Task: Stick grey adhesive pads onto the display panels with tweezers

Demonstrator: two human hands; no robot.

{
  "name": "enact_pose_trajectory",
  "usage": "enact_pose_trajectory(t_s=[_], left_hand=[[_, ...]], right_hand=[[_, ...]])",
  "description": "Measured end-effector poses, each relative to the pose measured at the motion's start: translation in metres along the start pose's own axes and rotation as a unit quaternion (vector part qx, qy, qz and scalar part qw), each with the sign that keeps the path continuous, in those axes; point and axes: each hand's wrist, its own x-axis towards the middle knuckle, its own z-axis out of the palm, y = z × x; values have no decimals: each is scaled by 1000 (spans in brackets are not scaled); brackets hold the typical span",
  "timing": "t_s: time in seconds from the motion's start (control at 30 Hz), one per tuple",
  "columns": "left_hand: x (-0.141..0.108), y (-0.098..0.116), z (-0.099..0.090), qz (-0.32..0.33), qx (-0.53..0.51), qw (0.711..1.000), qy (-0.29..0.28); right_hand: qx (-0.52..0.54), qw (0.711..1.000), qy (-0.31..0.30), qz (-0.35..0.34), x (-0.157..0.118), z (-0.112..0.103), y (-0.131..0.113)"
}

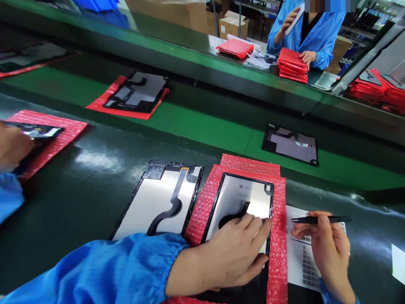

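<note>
My left hand rests on a tablet screen panel, its fingers stretched over the silver back and right edge. The panel lies face down on red bubble wrap. A black flex cable curves out from under my fingers. My right hand pinches black tweezers, tips pointing left. Below them lies a white sheet with rows of small grey squares. Left of the bubble wrap is a second screen panel with its own cable, partly covered by my left sleeve.
A green conveyor belt runs behind the bench, carrying a panel on red wrap and a bare panel. At left, another person's hand is over a panel. Across the belt, a person in blue touches stacked red packets.
</note>
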Motion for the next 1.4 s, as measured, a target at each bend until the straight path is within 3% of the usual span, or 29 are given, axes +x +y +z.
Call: enact_pose_trajectory(t_s=[0.1, 0.2, 0.33, 0.57, 1.0, 1.17, 1.4], left_hand=[[0, -1, 2, -6, 5, 1000, -2], [1, -1, 5, -11, 9, 1000, 8], [-1, 0, 8, -8, 9, 1000, 17], [-4, -1, 7, -14, 8, 1000, -11], [-2, -3, 5, -10, -12, 1000, -13], [-3, -2, 7, -6, -8, 1000, 5], [-1, 0, 4, -13, -5, 1000, -14]], right_hand=[[-38, 998, 47, 2, -21, -38, -6], [-108, 989, 92, 49, -47, -76, 1], [-175, 975, 105, 90, -71, -102, 17], [-234, 970, 39, 45, -62, -93, 22], [-275, 961, -18, 24, -47, -81, 12], [-275, 960, -20, 42, -46, -82, 13], [-235, 970, -1, 66, -45, -81, 11]])
